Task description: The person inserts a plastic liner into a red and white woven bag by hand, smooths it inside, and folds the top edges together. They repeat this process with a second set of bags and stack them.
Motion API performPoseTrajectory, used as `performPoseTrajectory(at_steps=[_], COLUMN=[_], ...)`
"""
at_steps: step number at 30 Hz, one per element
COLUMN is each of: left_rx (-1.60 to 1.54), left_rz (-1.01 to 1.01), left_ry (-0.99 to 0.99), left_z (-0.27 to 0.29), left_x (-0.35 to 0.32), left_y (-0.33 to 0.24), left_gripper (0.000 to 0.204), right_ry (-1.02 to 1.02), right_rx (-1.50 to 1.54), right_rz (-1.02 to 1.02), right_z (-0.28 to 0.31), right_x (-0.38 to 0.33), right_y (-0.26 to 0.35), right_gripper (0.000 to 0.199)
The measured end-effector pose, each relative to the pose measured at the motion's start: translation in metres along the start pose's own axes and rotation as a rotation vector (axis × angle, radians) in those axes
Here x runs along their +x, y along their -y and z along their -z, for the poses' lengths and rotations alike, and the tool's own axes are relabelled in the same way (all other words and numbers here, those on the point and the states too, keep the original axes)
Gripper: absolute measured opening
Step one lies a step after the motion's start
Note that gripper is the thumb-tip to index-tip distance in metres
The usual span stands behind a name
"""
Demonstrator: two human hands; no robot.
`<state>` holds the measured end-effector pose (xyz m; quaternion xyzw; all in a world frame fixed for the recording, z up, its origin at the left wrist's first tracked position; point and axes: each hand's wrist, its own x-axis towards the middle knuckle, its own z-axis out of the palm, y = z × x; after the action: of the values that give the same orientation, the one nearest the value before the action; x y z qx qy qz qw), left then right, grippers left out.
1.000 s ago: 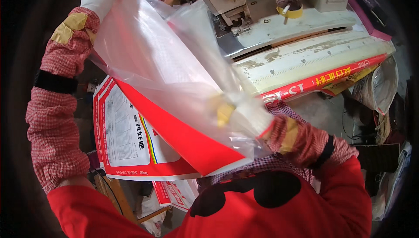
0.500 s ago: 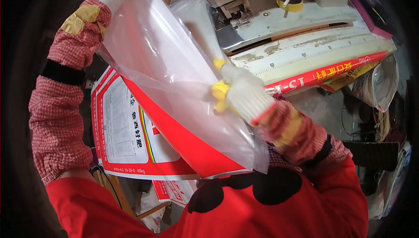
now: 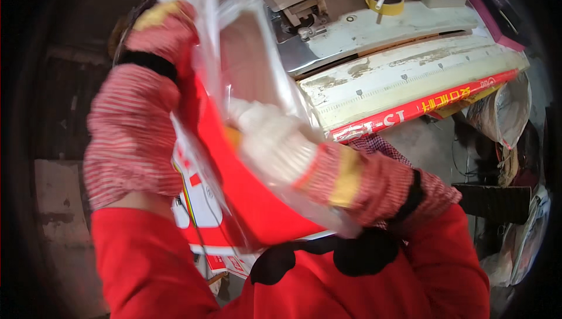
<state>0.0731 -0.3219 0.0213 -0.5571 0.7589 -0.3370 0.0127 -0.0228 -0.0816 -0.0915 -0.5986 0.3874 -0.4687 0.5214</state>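
— Steel-grey and cream, that big machine (image 3: 374,44) fills the far side; everything else sits nearer than it. What's between it and the person?

— A red and white printed sack (image 3: 246,208), held upright just this side of the machine's ruled front edge, with a clear plastic liner bag (image 3: 246,55) rising out of its mouth.

— And the hands?

— Both gloved, well apart. The left hand (image 3: 170,20) is up high, closed on the top edge of the liner and sack, away from the machine's left corner. The right hand (image 3: 275,143) is pushed down inside the liner, seen through the plastic; whether its fingers grip anything I cannot tell.

— How far along?

— I'd judge the liner is partly seated: much of it shows above the sack, so pressing it down and squaring the mouth seem left.

— Anything smaller?

— A roll of yellow tape (image 3: 384,0) on the machine's top.
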Motion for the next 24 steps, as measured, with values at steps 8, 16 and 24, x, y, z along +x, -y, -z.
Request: performPoseTrajectory(at_steps=[8, 16, 24], left_rx=[-0.274, -0.724, -0.417], left_rz=[-0.488, -0.468, -0.447], left_ry=[-0.185, -0.375, 0.183], left_z=[-0.126, -0.134, -0.085], left_x=[-0.064, -0.051, -0.067], left_y=[-0.051, -0.06, -0.048], left_gripper=[0.014, 0.008, 0.019], right_ry=[0.174, -0.247, 0.178], right_rx=[0.032, 0.584, -0.264], right_rz=[-0.17, -0.581, -0.57], right_z=[0.114, 0.099, 0.115], right_x=[-0.125, -0.121, -0.112], right_y=[-0.023, -0.016, 0.007], right_gripper=[0.033, 0.034, 0.027])
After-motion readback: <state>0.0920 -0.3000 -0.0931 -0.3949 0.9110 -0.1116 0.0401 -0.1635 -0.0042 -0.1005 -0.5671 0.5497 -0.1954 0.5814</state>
